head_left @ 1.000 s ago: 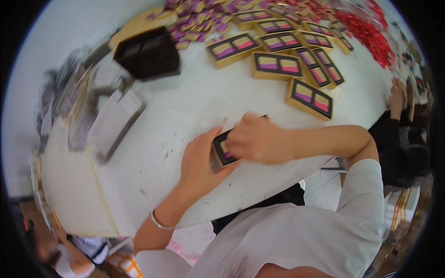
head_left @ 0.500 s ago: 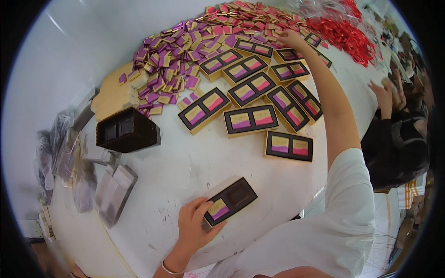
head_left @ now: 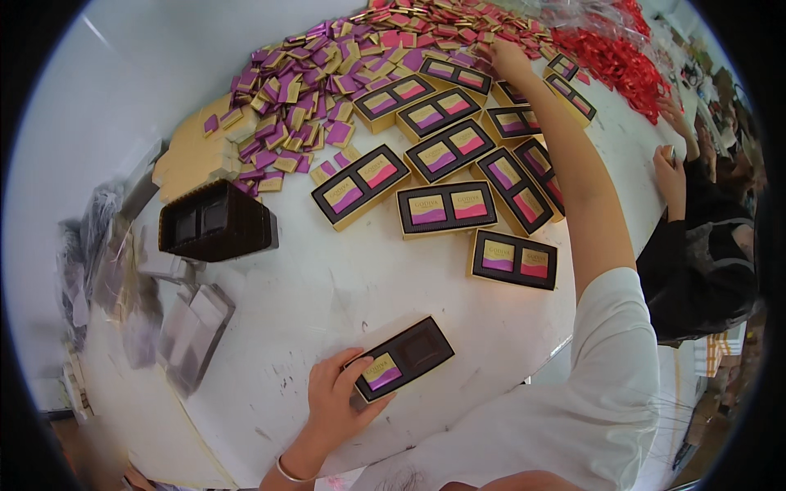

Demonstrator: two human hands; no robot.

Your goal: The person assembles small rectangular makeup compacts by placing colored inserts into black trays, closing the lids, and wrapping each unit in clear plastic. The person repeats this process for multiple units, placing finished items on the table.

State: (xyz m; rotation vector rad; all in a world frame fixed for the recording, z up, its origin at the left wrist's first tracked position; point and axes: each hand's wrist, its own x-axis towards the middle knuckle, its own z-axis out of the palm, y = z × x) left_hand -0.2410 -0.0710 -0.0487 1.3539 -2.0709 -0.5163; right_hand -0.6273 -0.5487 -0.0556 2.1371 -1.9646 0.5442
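A small gold-edged box (head_left: 426, 348) with a dark two-compartment insert lies tilted on the table at the lower middle. My left hand (head_left: 336, 401) is closed round its left end. A purple-and-gold wrapped square (head_left: 381, 373) fills the left compartment; the right one shows bare dark insert. My right arm stretches far across the table, and my right hand (head_left: 508, 59) is at the near edge of the pink-and-gold wrapped squares (head_left: 458, 31). Its fingers are bent together, and whatever they pinch is too small to make out. Purple-and-gold squares (head_left: 299, 90) are heaped left of it.
Several filled boxes (head_left: 446, 204) stand under and beside my right forearm. Stacked dark inserts (head_left: 217, 225), flat gold cartons (head_left: 192, 155) and clear plastic sleeves (head_left: 196, 331) lie at left. Red ribbons (head_left: 610, 65) are piled far right, near a co-worker's hand (head_left: 671, 176).
My right hand has shifted slightly left and farther away, fingers lower at the pink squares. My left hand still holds the box. The co-worker's hands at right have moved.
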